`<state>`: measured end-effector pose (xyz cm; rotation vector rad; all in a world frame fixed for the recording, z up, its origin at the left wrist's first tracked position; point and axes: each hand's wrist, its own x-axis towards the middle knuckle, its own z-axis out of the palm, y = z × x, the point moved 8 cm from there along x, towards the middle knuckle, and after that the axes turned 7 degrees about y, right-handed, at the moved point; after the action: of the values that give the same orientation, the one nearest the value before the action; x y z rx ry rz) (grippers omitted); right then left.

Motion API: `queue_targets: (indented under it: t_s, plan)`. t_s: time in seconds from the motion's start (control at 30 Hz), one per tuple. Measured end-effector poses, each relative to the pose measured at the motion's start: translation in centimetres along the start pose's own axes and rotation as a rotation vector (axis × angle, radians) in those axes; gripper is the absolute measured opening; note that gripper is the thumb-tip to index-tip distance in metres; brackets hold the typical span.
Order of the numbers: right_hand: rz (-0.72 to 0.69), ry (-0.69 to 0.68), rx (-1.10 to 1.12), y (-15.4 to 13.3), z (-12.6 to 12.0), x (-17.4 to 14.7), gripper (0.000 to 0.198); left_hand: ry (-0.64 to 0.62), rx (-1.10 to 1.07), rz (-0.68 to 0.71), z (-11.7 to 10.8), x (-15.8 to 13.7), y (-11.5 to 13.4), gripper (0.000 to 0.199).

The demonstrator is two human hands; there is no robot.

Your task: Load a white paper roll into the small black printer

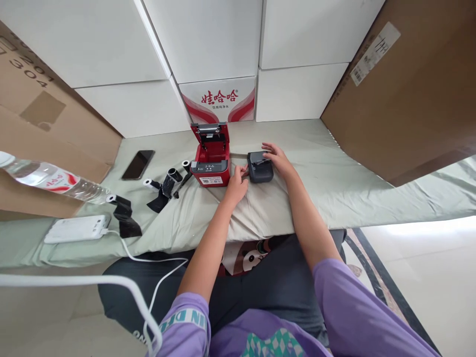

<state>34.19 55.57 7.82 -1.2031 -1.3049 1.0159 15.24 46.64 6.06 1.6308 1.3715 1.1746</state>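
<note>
A small dark-grey box-shaped device (261,173) lies on the cloth-covered surface between my hands. My left hand (237,186) grips its left side, fingers bent against the edge. From the right, my right hand (278,159) grips it, with the thumb on the upper right part and the other fingers by the back corner. A dark flap or strip shows on its top; its detail is too small to make out. Just left of the device stands a red receipt printer (210,173), its lid raised and a label on its front.
Several loose black ribbon rolls (171,181) lie left of the printer, near a phone (138,164). A white power bank (76,229) with a cable and a tilted water bottle (55,179) are farther left. White boxes (219,99) line the back; large cartons (405,99) flank both sides.
</note>
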Motion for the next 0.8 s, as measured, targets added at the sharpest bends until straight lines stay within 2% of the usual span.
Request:
queue_targets:
  t_s: [0.13,0.23,0.53,0.67,0.8]
  plan:
    - [0.144,-0.121,0.03,0.8,0.2,-0.7,0.067,-0.005,0.014,-0.016,0.0,-0.1,0.1,0.036]
    - [0.179,-0.178,0.057,1.0,0.4,-1.0,0.077,-0.01,0.027,-0.023,-0.1,-0.2,0.2,0.037]
    - [0.146,-0.211,0.087,2.1,0.5,0.1,0.084,0.041,0.023,-0.01,-0.2,-0.3,0.3,0.042]
    - [0.115,-0.179,0.113,2.4,0.6,-0.2,0.081,0.059,0.026,-0.01,-0.2,-0.3,0.2,0.041]
    - [0.059,-0.089,0.145,2.4,0.6,-1.0,0.073,0.049,0.022,0.006,-0.1,-0.4,0.1,0.04]
